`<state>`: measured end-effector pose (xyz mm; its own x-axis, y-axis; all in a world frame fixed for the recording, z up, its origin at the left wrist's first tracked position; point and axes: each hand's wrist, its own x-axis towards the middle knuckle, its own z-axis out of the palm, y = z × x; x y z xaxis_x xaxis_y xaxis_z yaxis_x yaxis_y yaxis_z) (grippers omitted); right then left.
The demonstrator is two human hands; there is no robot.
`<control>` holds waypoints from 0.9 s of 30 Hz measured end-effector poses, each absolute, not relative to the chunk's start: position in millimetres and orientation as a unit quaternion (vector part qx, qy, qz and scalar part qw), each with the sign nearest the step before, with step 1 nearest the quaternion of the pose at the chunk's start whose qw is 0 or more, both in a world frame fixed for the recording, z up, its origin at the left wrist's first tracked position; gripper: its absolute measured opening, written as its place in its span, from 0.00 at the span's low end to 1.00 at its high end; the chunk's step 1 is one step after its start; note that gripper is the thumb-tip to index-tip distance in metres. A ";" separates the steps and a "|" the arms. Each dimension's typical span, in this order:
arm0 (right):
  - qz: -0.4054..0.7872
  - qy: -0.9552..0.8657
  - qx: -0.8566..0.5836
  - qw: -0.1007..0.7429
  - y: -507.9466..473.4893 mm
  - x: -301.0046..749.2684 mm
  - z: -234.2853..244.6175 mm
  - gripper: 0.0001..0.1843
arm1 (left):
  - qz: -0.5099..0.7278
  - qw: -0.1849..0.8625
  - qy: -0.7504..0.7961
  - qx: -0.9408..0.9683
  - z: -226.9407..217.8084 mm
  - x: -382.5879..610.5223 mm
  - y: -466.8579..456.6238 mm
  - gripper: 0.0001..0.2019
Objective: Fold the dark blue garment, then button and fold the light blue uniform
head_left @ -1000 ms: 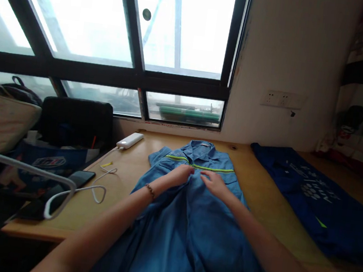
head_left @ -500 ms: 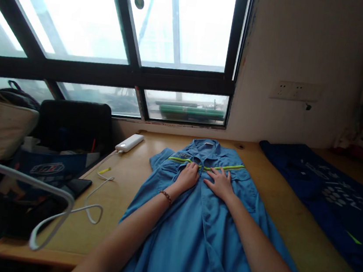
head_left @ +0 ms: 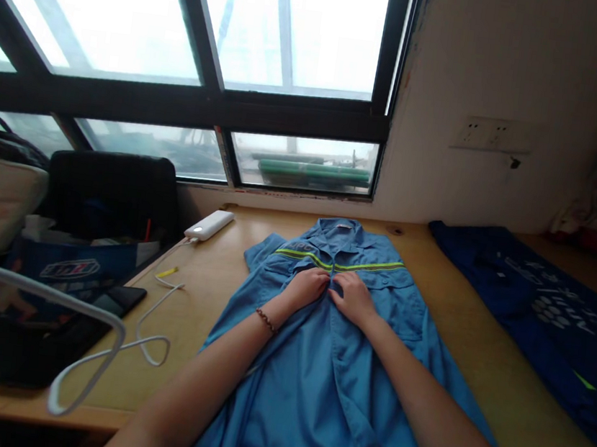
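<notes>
Blue shirt [head_left: 307,370]: where found?

Lay front up on the wooden table [head_left: 195,356], with collar [head_left: 344,230] toward the window [head_left: 316,30]. Ran past the near table edge at the bottom of view. Bore a yellow-green band [head_left: 369,265] across the chest.

Left hand [head_left: 308,286]: how placed?

Rested on the shirt front, just below the band, with fingers bent inward and tips at the front opening. Touched cloth; could not be told whether pinched on it. Wore a beaded bracelet [head_left: 266,320] at the wrist.

Right hand [head_left: 353,299]: likewise?

Met the same spot from the other side, just beside the left. Kept fingers curled against the cloth, with thumb set lower; again, could not be told whether clasped on the fabric or only pressed to it.

Also listed on the table?

Lay to the right, well apart from the shirt: one dark blue garment [head_left: 549,312], printed in white. Stood entered at left: one white power bank [head_left: 210,226], joined to a white cable [head_left: 55,391] looped toward the near edge, with a yellow tag [head_left: 167,272] beside it.

Beyond the left edge?

Counted one black chair [head_left: 113,179] and one blue bag [head_left: 70,264], badge in front.

On the wall?

Noted one socket panel [head_left: 486,133], right of the window.
</notes>
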<state>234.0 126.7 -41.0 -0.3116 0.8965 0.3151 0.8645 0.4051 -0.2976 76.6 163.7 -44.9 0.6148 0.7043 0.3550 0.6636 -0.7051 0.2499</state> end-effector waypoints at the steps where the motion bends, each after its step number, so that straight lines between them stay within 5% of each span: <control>1: 0.035 -0.812 -0.541 0.217 127.3 233.6 -43.0 0.23 | 0.215 0.049 0.384 0.897 -43.8 76.4 163.0 0.13; 4: 0.037 -0.815 -0.545 0.195 127.9 233.0 -46.3 0.31 | 0.215 0.057 0.396 0.891 -39.4 75.7 160.7 0.11; 10: 0.019 -0.795 -0.576 0.191 124.2 232.2 -38.6 0.21 | 0.214 0.035 0.437 0.873 -37.0 76.6 157.0 0.06; 18: 0.052 -0.764 -0.626 0.148 124.1 227.9 -34.0 0.23 | 0.223 0.024 0.477 0.850 -48.6 83.9 161.8 0.20; 27: 0.055 -0.754 -0.651 0.073 131.2 232.9 -31.2 0.31 | 0.287 0.175 0.452 0.826 -47.7 74.8 172.4 0.15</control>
<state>232.9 131.2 -31.2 -0.1425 0.9890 0.0393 0.9730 0.1472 -0.1775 74.8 172.4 -47.7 0.4255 0.8477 0.3167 0.6467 -0.5297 0.5488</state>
